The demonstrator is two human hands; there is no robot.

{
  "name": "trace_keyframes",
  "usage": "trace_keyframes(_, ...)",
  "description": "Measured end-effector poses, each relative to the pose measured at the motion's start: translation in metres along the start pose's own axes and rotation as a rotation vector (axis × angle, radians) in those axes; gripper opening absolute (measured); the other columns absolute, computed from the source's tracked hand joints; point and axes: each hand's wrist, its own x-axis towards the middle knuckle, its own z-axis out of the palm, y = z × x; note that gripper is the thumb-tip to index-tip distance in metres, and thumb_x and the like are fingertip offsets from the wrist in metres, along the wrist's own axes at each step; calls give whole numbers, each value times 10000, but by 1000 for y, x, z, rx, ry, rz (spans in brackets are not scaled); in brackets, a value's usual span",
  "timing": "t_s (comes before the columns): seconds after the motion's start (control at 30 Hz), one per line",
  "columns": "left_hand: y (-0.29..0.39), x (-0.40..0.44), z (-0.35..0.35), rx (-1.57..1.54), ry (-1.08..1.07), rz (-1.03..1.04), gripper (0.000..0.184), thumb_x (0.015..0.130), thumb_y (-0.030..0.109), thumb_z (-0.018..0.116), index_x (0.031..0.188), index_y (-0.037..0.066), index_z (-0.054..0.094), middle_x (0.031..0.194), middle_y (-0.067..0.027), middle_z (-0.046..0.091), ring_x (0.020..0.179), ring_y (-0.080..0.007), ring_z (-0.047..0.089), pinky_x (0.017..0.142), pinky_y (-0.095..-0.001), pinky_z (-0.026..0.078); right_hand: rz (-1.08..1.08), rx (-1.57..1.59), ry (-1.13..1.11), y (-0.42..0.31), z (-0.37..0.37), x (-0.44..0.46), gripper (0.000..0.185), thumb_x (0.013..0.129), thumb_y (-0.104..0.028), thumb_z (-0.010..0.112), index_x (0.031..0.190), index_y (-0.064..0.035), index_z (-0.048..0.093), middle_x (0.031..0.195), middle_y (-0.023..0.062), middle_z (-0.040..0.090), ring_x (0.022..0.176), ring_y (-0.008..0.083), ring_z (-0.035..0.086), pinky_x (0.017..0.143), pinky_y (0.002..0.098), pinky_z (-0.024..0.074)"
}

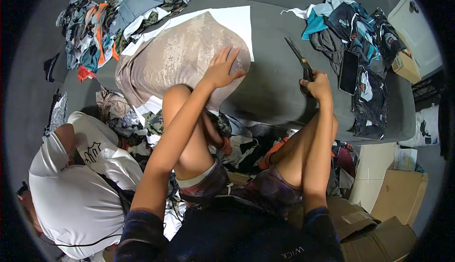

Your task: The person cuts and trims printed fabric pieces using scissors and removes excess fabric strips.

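A piece of beige and pinkish camouflage-patterned fabric (182, 49) is spread over a white sheet (238, 18) on the grey padded surface. My left hand (222, 71) lies flat on the fabric's right part, fingers spread and holding nothing. To the right, my right hand (318, 85) is closed around the handles of dark scissors (304, 62). Their blades point up and to the left, apart from the fabric, over the grey surface. Part of the handles is hidden by my fingers.
Scrap fabric piles (102, 30) lie back left, with more dark and teal cloth (343, 22) back right. A phone (348, 72) rests beside that pile. Another person in a white shirt (78, 195) sits close on my left. Cardboard boxes (398, 191) stand lower right.
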Motion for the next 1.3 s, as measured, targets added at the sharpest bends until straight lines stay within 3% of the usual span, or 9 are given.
trace_keyframes(0.13, 8, -9, 2, 37, 38, 36, 666, 894, 477, 503, 1431, 140, 299, 1463, -170, 289, 1370, -332, 246, 1117, -456, 180, -95, -53, -66, 14, -4, 1, 523, 614, -204, 796, 1002, 88, 604, 846, 192, 662, 769, 321, 647, 722, 352, 498)
trace_keyframes(0.27, 12, -16, 17, 151, 183, 103, 574, 899, 419, 492, 1346, 65, 426, 1413, -182, 361, 1332, -306, 319, 1095, -462, 228, -24, -146, -198, 3, -13, -7, 528, 587, -305, 816, 886, 83, 618, 799, 214, 646, 779, 295, 651, 702, 368, 485)
trace_keyframes(0.4, 47, -30, 26, 99, 173, 27, 555, 924, 392, 463, 1367, 62, 399, 1448, -157, 327, 1354, -291, 287, 1112, -455, 191, -35, -165, -74, 5, -13, -26, 463, 647, -340, 764, 904, 31, 661, 854, 225, 666, 850, 342, 656, 750, 390, 491)
trace_keyframes(0.67, 65, -63, 24, -99, 261, 47, 608, 877, 375, 547, 1370, 58, 385, 1460, -139, 314, 1337, -349, 302, 1090, -456, 235, 38, -183, -99, -16, -18, -61, 575, 652, -555, 755, 749, 0, 637, 677, 186, 629, 714, 336, 642, 674, 419, 475)
trace_keyframes(0.73, 52, -62, 4, -466, 170, 84, 617, 841, 301, 606, 1368, 62, 391, 1430, -184, 323, 1287, -376, 347, 1050, -470, 290, 53, -176, -135, -14, -18, -60, 585, 663, -569, 748, 713, -1, 617, 637, 161, 608, 648, 307, 624, 626, 406, 468)
trace_keyframes(0.87, -50, -26, -17, -442, 332, -19, 502, 850, 307, 618, 1273, 62, 504, 1303, -234, 450, 1228, -399, 408, 1007, -461, 352, 167, 173, -357, -10, -17, -55, 590, 710, -579, 725, 625, -19, 558, 541, 55, 517, 479, 173, 524, 486, 342, 420)
trace_keyframes(0.9, -81, -21, -31, -266, 393, -64, 507, 863, 348, 593, 1268, 55, 510, 1303, -229, 460, 1235, -396, 406, 1015, -460, 344, 168, 206, -338, -17, -18, -61, 563, 735, -564, 717, 619, -39, 549, 530, 0, 463, 453, 98, 456, 445, 296, 381)
trace_keyframes(1.07, -227, -65, -57, 310, 339, -490, 622, 913, 534, 413, 1358, 100, 431, 1437, -156, 362, 1322, -326, 335, 1078, -455, 243, 86, 245, -210, 7, 6, -82, 535, 737, -537, 730, 649, -39, 558, 546, -10, 465, 462, 98, 438, 446, 269, 347)
trace_keyframes(1.3, -211, -86, -73, 338, 282, -662, 664, 921, 567, 336, 1415, 124, 343, 1501, -81, 273, 1383, -266, 232, 1098, -481, 168, 306, 703, -335, -12, 10, -112, 547, 772, -581, 665, 677, -66, 508, 560, 3, 484, 471, 94, 505, 417, 218, 380)
